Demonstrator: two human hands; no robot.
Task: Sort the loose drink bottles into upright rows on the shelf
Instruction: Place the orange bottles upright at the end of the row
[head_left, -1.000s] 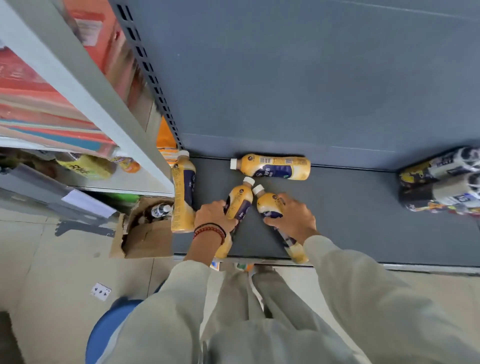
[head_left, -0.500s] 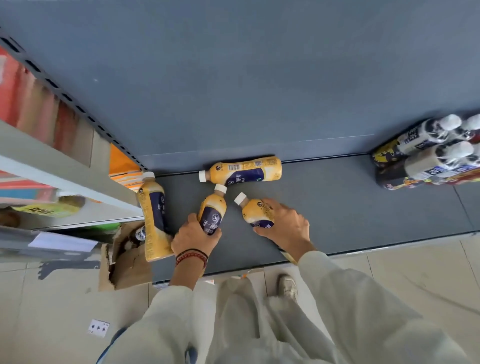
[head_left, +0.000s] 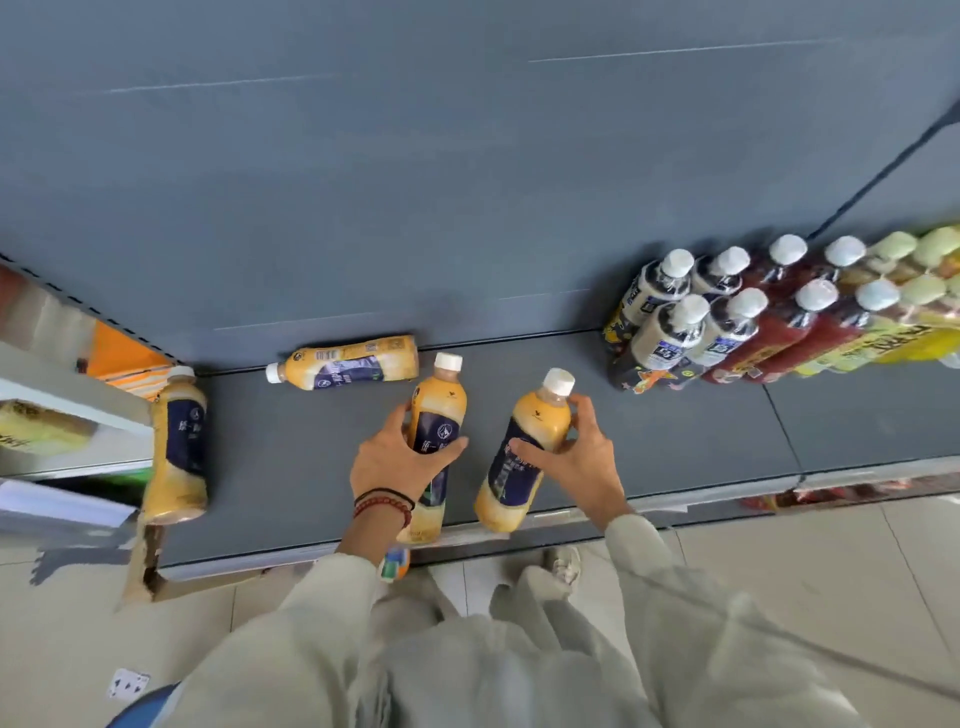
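A: State of the hands, quick.
B: The left hand (head_left: 400, 462) wraps the dark-blue label of a yellow plastic bottle with a white screw cap (head_left: 440, 410). The right hand (head_left: 571, 457) grips a second yellow plastic bottle (head_left: 527, 441) at the shoulder, thumb on the label and fingers round the far side.

A: Where do those two sit?
B: Over the front half of the dark grey matte metal shelf (head_left: 675, 431), caps toward 12 o'clock. Can't tell whether the bases touch the shelf.

A: Other loose ones?
B: A third yellow bottle (head_left: 348, 364) lies on its side at 11 o'clock from the left hand, against the flat grey back panel (head_left: 467, 182), cap toward 9 o'clock. A fourth yellow bottle (head_left: 179, 447) is at 9 o'clock, at the shelf's left end; it looks upright.

A: How do they look?
B: Round smooth bodies with tapered shoulders, glossy wrap labels and an opaque yellow-orange fill.

A: Anything else?
B: Packed rows of upright bottles (head_left: 727, 322) at 2 o'clock, with white and pale green caps and dark, red and yellow wraps. Red and black bead bracelets (head_left: 384, 506) on the left wrist. Glossy beige floor tiles (head_left: 831, 571) at 5 o'clock, a torn cardboard box (head_left: 143, 566) at 8 o'clock.
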